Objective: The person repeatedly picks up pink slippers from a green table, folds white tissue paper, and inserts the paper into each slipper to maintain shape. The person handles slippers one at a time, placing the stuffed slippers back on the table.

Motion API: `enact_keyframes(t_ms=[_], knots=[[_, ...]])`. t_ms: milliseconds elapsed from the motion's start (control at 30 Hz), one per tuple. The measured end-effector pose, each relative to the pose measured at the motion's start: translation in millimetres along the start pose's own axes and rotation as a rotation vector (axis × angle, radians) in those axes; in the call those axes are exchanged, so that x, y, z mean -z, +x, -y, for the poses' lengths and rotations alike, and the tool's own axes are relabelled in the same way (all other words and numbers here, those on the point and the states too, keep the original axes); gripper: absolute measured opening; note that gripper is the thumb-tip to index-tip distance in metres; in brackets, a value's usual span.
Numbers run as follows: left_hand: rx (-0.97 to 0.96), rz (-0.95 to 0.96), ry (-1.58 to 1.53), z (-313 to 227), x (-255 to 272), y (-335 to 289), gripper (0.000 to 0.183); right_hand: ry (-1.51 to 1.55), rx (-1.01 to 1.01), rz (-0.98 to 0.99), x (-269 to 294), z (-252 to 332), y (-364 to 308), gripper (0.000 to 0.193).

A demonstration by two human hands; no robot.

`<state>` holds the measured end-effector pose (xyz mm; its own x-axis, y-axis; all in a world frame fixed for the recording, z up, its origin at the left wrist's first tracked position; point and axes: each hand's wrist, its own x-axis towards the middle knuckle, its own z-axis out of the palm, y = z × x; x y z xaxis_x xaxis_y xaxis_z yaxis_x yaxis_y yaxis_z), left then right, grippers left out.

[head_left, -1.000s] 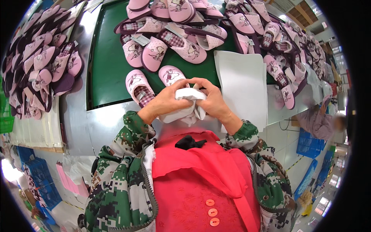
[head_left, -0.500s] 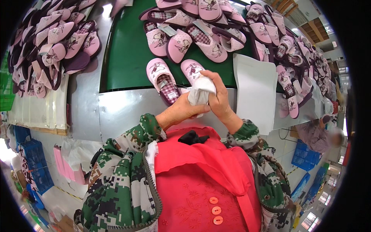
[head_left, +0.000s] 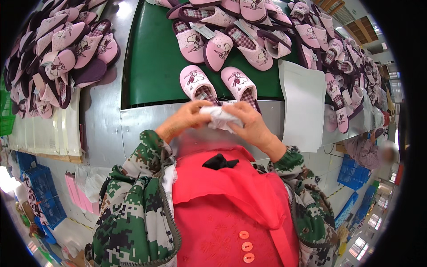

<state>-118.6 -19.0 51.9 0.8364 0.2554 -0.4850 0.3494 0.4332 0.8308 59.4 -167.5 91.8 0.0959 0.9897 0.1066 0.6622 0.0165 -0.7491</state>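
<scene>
Between my two hands is a crumpled wad of white paper [head_left: 221, 118], held over the metal table edge. My left hand [head_left: 189, 119] grips its left side, fingers closed. On the other side my right hand [head_left: 250, 123] pinches it between thumb and fingers. Just beyond lie two pink slippers with dark purple soles and checked insoles, a left one [head_left: 195, 82] and a right one [head_left: 238, 81], toes pointing away from me. My hands and the paper cover part of their heel ends.
A pile of pink slippers [head_left: 218, 49] lies on the green surface [head_left: 151, 62] ahead. More slippers are heaped at left [head_left: 66, 44] and right [head_left: 342, 66]. White paper sheets [head_left: 304, 107] rest right of my hands. Blue crates [head_left: 44, 191] stand on the floor; a person [head_left: 362, 149] is at far right.
The white paper has come lower and nearer my body, turned from upright to lying sideways. My hands have moved apart to either end of it. The right slipper now shows more fully.
</scene>
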Motion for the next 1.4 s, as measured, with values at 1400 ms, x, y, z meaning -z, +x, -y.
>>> enact_keyframes(t_ms=[1400], knots=[[-0.178, -0.448, 0.755, 26.9, 44.4, 53.3, 0.078, -0.169, -0.104, -0.231, -104.5, -29.3, 68.6, 0.038]])
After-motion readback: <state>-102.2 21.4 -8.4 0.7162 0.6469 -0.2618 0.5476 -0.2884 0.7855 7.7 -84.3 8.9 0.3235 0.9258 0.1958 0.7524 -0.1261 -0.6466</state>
